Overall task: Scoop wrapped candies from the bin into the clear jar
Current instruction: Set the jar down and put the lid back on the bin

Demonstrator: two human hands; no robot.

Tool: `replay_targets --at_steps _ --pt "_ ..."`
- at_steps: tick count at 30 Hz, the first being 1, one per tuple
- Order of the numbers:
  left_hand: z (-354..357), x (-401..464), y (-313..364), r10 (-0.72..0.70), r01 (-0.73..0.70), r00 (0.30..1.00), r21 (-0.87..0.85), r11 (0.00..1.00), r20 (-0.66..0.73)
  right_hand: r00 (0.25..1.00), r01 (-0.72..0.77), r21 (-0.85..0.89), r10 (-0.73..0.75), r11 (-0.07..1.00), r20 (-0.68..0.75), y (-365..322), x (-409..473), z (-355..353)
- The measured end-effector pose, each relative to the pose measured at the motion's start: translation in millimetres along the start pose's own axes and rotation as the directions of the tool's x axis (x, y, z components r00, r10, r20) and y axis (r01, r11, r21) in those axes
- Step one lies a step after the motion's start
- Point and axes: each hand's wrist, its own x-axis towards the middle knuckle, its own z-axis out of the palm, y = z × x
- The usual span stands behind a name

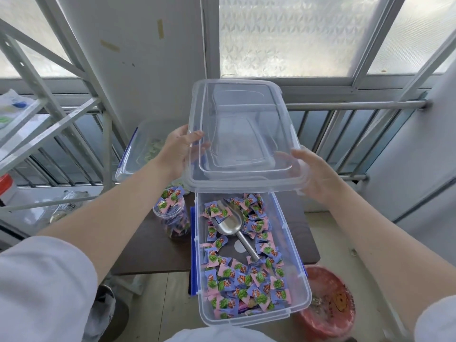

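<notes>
L hand [178,150] & R hand [313,174] grip lid [243,137] edges above bin [293,245].

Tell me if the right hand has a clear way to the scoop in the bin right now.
Probably not yet. The right hand and left hand both hold the clear lid above the bin's far end. The scoop lies uncovered among the candies, so putting the lid down should free the way.

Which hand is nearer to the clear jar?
Left. The left hand holds the lid above and behind the clear jar; the right hand is across the bin.
</notes>
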Motion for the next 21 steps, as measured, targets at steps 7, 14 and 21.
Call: replay_targets --at_steps 7,14,21 --pt "-4 -48 -37 -0.091 0.091 0.996 0.013 0.996 -0.008 0.949 0.016 -0.312 -0.114 0.950 -0.296 -6 22 7" --pt "-24 -64 -77 -0.096 0.136 0.989 0.420 0.897 -0.117 0.895 -0.166 -0.549 -0.109 0.819 -0.433 73 8 -13" --pt "-29 -78 -110 -0.078 0.169 0.983 0.646 0.745 -0.167 0.890 -0.217 -0.722 -0.171 0.657 -0.423 101 -9 -14"
